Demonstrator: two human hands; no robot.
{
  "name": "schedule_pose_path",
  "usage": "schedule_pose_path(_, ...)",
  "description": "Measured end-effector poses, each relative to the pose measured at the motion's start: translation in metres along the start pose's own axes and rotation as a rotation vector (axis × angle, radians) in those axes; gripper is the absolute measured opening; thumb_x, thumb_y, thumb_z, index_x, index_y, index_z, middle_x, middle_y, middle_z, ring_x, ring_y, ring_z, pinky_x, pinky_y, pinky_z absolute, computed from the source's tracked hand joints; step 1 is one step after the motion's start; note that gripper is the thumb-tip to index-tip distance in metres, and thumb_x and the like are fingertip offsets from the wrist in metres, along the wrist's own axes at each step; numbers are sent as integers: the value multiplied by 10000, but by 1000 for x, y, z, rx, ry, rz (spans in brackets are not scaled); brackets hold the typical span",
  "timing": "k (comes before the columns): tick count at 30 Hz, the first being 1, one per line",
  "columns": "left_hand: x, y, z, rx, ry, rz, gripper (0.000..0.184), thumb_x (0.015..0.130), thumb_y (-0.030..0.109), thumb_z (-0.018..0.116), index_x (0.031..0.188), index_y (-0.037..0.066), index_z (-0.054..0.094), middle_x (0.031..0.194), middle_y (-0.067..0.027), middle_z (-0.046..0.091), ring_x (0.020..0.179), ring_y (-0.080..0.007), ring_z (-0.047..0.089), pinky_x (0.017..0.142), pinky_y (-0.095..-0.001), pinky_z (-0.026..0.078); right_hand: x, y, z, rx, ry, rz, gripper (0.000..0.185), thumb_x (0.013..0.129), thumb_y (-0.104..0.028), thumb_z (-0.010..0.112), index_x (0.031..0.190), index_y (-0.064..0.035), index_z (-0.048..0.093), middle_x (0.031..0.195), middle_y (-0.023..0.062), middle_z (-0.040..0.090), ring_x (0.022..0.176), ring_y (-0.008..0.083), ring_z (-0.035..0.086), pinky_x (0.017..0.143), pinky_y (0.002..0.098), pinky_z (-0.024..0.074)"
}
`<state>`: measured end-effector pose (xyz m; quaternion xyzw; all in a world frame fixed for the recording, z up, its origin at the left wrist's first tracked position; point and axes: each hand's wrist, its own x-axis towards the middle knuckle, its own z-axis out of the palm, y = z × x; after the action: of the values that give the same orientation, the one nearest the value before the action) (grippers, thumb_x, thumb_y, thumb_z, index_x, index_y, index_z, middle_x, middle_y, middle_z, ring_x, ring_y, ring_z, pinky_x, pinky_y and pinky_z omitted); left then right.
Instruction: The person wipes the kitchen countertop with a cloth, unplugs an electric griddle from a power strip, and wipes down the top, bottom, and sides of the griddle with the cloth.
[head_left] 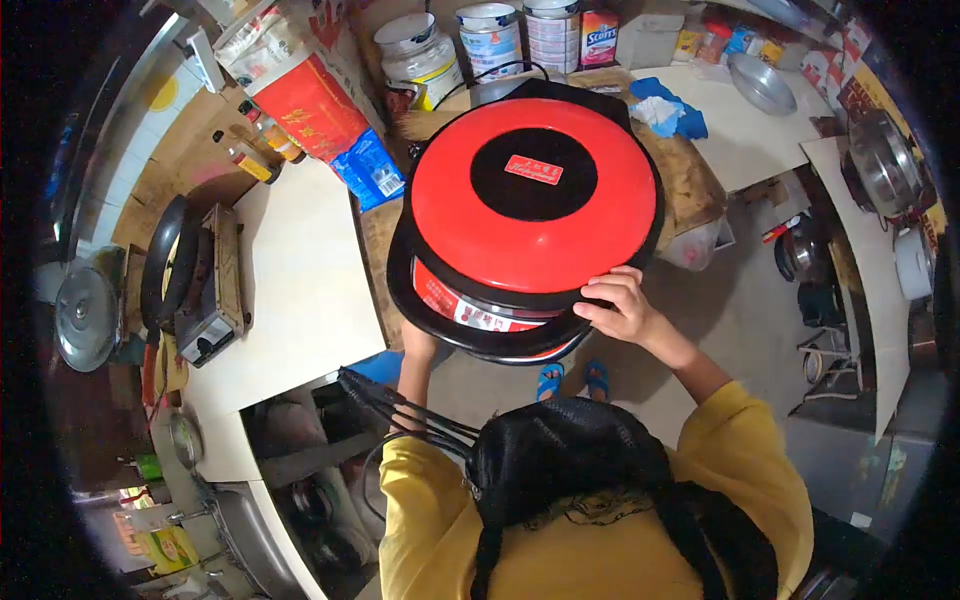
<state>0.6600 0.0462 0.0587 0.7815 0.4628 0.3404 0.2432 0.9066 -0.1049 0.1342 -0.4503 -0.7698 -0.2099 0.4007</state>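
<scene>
A round red and black electric baking pan (450,200), with a black disc and a small label on its lid, is in front of me, tilted, its near side beyond the board's edge. The fingers of my right hand (625,308) curl over the near right of its black rim. At the near left, my left hand (418,343) holds the pan from below, its fingers hidden under the rim. A printed paper strip shows in the gap between lid and base. Behind the pan runs a black cord (510,66).
A worn wooden board (690,190) lies under the pan's far part. Around it are a blue packet (368,170), a red bag (312,105), several tins (490,42) and a blue cloth (680,108). A gas stove (222,285) with a frying pan stands at left.
</scene>
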Motion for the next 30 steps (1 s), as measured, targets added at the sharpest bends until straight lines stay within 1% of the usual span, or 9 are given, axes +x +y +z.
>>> schedule_pose_path(1,-1,-5,1,70,-17,98,320,700,218,442,950,23,488,904,-167,528,830,-276,511,682,-337,400,0,1,3,7,13,3,248,570,-86,601,801,-161,549,857,4,466,803,151,455,710,305,328)
schedule_pose_path(2,1,-9,8,-125,10,-33,268,674,209,463,862,31,530,815,-150,554,753,-286,531,633,-337,415,-1,4,6,13,24,4,214,580,-111,603,786,-156,562,859,-2,471,806,145,451,696,286,333)
schedule_pose_path(6,13,5,7,298,-73,75,154,568,142,530,698,58,534,663,-124,540,608,-300,524,521,-367,416,-2,18,9,-2,-18,15,262,562,-93,621,805,-153,543,855,7,466,796,163,452,683,299,342)
schedule_pose_path(15,27,-12,31,111,58,161,170,551,92,520,714,47,533,669,-143,531,593,-299,518,503,-358,417,0,32,7,50,-133,59,297,549,-91,614,830,-160,544,855,1,464,801,163,441,699,309,333)
schedule_pose_path(17,26,-9,28,153,-32,58,159,581,126,504,711,40,534,672,-149,533,600,-309,516,508,-368,410,0,33,8,50,-136,57,311,530,-91,617,825,-164,548,861,-4,465,806,162,439,696,305,332)
schedule_pose_path(22,36,-19,39,95,55,135,199,648,200,464,727,34,540,682,-162,538,645,-336,514,538,-384,401,-2,41,10,67,-144,83,322,508,-90,604,817,-161,549,865,-5,464,813,168,434,703,309,322)
schedule_pose_path(24,37,-15,41,16,-6,-12,202,652,208,465,742,44,540,689,-167,539,652,-334,515,548,-385,404,1,43,7,59,-141,92,324,508,-85,593,821,-160,547,864,-5,464,817,173,432,709,317,317)
schedule_pose_path(26,39,-7,38,59,54,79,183,648,198,471,740,56,541,670,-160,539,629,-338,516,543,-389,408,11,40,3,30,-231,181,321,521,-73,560,832,-150,543,863,-6,464,826,179,430,719,337,305)
schedule_pose_path(30,41,2,26,204,-113,26,129,625,148,492,707,63,543,649,-157,539,607,-337,517,543,-387,414,36,14,4,-52,-423,-6,291,603,-189,511,871,-76,522,850,17,465,822,178,420,766,377,304)
